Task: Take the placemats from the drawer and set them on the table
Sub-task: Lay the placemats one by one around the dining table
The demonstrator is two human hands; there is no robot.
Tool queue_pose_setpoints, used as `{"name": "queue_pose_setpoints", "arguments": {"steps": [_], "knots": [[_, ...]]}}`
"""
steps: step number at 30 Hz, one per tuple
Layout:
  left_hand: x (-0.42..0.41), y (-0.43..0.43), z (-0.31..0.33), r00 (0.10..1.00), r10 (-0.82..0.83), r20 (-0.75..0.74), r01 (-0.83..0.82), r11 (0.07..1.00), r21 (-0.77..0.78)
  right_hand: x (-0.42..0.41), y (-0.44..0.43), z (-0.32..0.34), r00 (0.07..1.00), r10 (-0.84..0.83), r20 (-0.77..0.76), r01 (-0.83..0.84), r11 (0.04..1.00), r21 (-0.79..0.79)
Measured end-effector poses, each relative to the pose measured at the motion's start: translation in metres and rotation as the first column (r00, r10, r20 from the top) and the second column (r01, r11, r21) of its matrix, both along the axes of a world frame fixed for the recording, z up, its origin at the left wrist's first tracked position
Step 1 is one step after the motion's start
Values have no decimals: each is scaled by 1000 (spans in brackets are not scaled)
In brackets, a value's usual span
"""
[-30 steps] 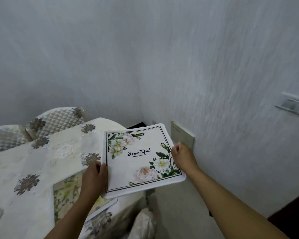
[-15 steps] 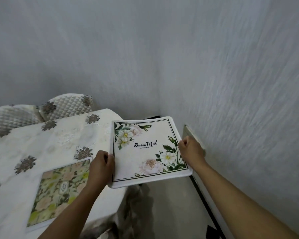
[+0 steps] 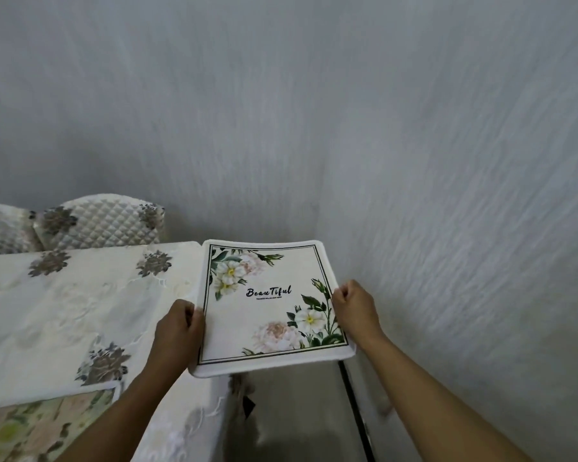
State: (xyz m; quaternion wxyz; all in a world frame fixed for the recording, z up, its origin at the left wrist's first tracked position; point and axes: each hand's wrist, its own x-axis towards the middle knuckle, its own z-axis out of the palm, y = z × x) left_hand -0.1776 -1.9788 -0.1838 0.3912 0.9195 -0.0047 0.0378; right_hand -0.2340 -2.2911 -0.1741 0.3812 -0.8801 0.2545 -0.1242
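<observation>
I hold a white square placemat point(image 3: 267, 315) with a floral print and the word "Beautiful" flat in the air, beside the table's right end. My left hand point(image 3: 180, 330) grips its left edge and my right hand point(image 3: 354, 310) grips its right edge. The table point(image 3: 64, 308) to the left is covered with a cream cloth with grey flower motifs. A second placemat point(image 3: 37, 428), green and pink floral, lies on the table at the lower left. The drawer is out of view.
Two quilted chair backs point(image 3: 101, 221) stand behind the table at the left. A grey textured wall point(image 3: 447, 195) runs close along the right and back. A narrow strip of floor point(image 3: 297, 415) lies between the table end and the wall.
The view has swung left and the held placemat has squared up beside the table end. The wall fixtures at the right have left the view. Both hands keep their grip.
</observation>
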Motion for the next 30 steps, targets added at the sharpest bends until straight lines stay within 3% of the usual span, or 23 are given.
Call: {"name": "queue_pose_setpoints", "arguments": {"steps": [6,11,20,25,30], "knots": [[71,-24,10,992,123,-30,-123,992,-5,114,-24,-4,996,85,-10,-85,996,-2],[134,-41,4,953,300,-40,-299,954,13,229,-39,-17,969,248,-10,-248,969,24],[215,-75,24,764,644,-32,-645,764,-24,429,-32,-3,797,604,-9,-604,797,17],[259,-71,29,665,746,-22,-746,663,-70,508,-4,4,705,709,-6,-709,705,25],[331,-56,23,629,777,-28,-776,625,-82,590,21,1,660,751,-8,-750,660,36]]}}
